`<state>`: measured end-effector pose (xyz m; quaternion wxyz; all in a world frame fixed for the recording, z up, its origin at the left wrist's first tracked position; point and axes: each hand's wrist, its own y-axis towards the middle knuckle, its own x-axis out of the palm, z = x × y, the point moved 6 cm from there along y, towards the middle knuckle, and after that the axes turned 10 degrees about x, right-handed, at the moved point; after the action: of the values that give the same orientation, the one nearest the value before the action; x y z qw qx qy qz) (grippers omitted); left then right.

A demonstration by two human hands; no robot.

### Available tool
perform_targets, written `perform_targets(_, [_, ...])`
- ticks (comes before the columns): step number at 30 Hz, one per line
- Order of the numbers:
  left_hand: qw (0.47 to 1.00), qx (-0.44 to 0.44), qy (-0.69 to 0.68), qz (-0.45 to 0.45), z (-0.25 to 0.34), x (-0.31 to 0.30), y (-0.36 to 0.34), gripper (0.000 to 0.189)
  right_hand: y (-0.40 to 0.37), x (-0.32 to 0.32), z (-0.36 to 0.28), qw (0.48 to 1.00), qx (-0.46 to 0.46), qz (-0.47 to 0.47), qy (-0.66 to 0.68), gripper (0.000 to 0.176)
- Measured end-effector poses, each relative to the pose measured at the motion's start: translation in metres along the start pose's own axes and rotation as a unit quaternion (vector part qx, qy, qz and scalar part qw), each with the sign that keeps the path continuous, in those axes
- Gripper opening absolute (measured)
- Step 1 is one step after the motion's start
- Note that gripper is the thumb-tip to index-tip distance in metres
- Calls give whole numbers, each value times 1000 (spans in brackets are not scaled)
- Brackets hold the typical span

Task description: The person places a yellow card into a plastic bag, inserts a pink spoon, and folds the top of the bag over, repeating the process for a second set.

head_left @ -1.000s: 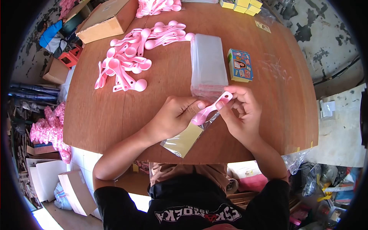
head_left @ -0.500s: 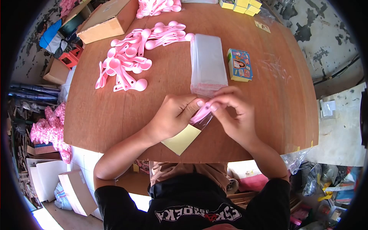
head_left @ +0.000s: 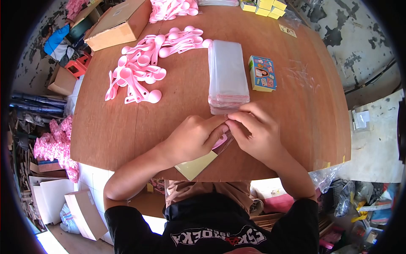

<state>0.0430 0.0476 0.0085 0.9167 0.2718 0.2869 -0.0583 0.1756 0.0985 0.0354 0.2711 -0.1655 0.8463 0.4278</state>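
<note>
My left hand (head_left: 194, 137) and my right hand (head_left: 258, 133) meet just below the stack of clear plastic bags (head_left: 228, 70), thumbs and fingertips pinched together on the edge of a clear bag (head_left: 225, 146). Inside that bag, a pink spoon piece (head_left: 220, 141) shows between the hands. A pale yellow card (head_left: 197, 166) lies at the bag's lower left, partly under my left hand. To the left on the table are loose pink measuring spoons (head_left: 141, 63). The blue pack of cards (head_left: 262, 73) lies right of the bag stack.
The brown table (head_left: 105, 139) curves round the work spot. At its back are a cardboard box (head_left: 118, 23), another pile of pink spoons (head_left: 173, 9), yellow boxes (head_left: 265, 6) and a small card (head_left: 288, 30). A person (head_left: 59, 42) is at the far left.
The pink spoon piece has moved down, away from my fingertips, into the bag. My fingers now pinch the bag's edge. The yellow card has shifted slightly down and left.
</note>
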Motion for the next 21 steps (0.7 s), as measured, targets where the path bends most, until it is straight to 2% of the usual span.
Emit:
perform_targets(5, [999, 7, -8, -36, 5, 3, -1, 16, -4, 5, -10, 993, -71, -7, -93, 16])
perform_targets(8, [998, 14, 11, -63, 2, 6, -3, 16, -7, 8, -14, 989, -83, -17, -121, 15])
perform_targets(12, [991, 44, 54, -110, 4, 9, -4, 20, -6, 8, -9, 994, -70, -22, -83, 16])
perform_targets(15, [993, 73, 38, -84, 10, 6, -4, 29, 2, -1, 2, 992, 68, -37, 103, 14])
perform_targets(16, [993, 73, 38, -83, 11, 5, -3, 29, 3, -3, 3, 992, 67, -37, 102, 14])
perform_targets(18, [995, 92, -14, -29, 17, -3, -2, 35, 4, -7, 14, 958, 128, -54, 252, 11])
perform_targets(19, [995, 93, -14, -27, 17, -4, -3, 35, 1, -8, 21, 910, 192, -63, 362, 9])
perform_targets(20, [993, 96, -64, 3, 16, -8, -3, 34, 3, -13, 24, 911, 190, -64, 360, 9])
perform_targets(21, [988, 101, -115, 33, 16, -13, -4, 34, 10, -21, 28, 871, 178, -50, 455, 8])
